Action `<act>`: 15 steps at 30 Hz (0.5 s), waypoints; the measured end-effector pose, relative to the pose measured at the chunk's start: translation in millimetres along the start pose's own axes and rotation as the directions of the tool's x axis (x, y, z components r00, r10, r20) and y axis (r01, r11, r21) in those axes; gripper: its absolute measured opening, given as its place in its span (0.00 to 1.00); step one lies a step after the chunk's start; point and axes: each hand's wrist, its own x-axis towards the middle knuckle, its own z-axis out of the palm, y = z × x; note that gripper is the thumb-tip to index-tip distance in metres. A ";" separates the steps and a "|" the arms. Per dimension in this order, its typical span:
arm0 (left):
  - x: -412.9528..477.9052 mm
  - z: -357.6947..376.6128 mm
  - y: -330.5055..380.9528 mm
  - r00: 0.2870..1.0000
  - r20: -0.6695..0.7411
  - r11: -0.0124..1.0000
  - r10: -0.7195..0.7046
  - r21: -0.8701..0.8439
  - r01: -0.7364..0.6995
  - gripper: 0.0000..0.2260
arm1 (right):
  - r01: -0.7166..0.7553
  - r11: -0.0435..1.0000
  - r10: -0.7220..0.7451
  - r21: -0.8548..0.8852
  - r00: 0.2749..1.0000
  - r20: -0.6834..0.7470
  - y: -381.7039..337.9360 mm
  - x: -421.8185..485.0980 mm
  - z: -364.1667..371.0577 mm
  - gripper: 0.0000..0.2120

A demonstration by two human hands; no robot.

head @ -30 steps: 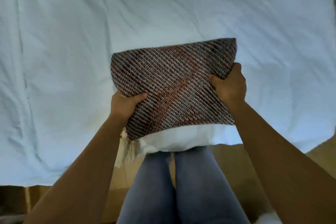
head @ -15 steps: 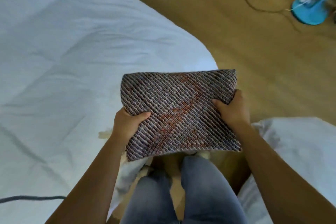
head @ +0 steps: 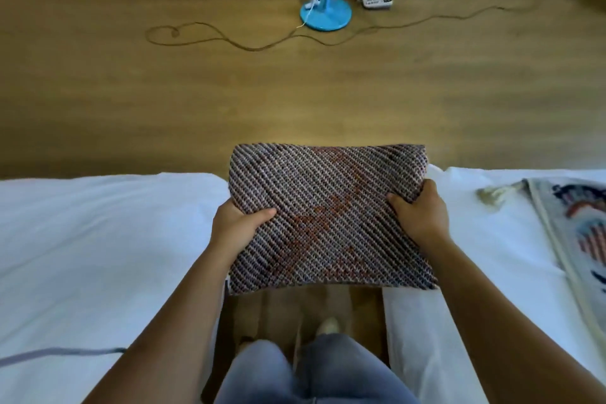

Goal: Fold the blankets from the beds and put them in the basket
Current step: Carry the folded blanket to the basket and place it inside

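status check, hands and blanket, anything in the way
Left hand, right hand both gripping folded blanket. Second blanket unfolded on right bed. No basket visible. Cord across floor.

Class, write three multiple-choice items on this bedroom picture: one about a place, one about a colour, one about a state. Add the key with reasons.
1. Where does the second blanket lie?
A. on the right-hand bed
B. on the floor
C. on the left-hand bed

2. What colour is the lamp base?
A. red
B. blue
C. black

3. How is the woven blanket held?
A. folded, gripped by the left hand and right hand
B. hanging unfolded from one hand
C. lying spread on a bed

Key: A, it rests on the white sheet at right; B, the round base is bright blue; A, each hand grips a side.
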 end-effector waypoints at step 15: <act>217.9 144.3 201.3 0.933 0.328 0.965 0.146 0.159 -0.207 0.18 | -0.285 0.937 0.337 0.202 0.891 -0.306 -23.3 184.1 -50.2 0.20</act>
